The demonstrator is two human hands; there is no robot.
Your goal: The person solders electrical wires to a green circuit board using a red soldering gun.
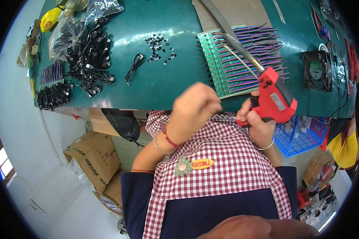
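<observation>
My right hand (259, 125) is closed round the handle of a red soldering gun (273, 95). A long metal barrel and a thin bent tube run from the gun toward the upper left. They reach over a green circuit board panel (211, 59), which has rows of purple, pink and black wires (251, 73) along its right side. My left hand (195, 104) is raised near the table's front edge, left of the panel's lower corner. Its fingers are curled together and blurred; whether anything is between them cannot be seen.
On the green table (147, 87) lie a coiled black cable (135, 65), small black-and-silver connectors (157, 44), and a heap of black USB cables (92, 55). A small fan (317, 71) stands at the right. A blue crate (297, 137) and cardboard boxes (93, 157) are below table height.
</observation>
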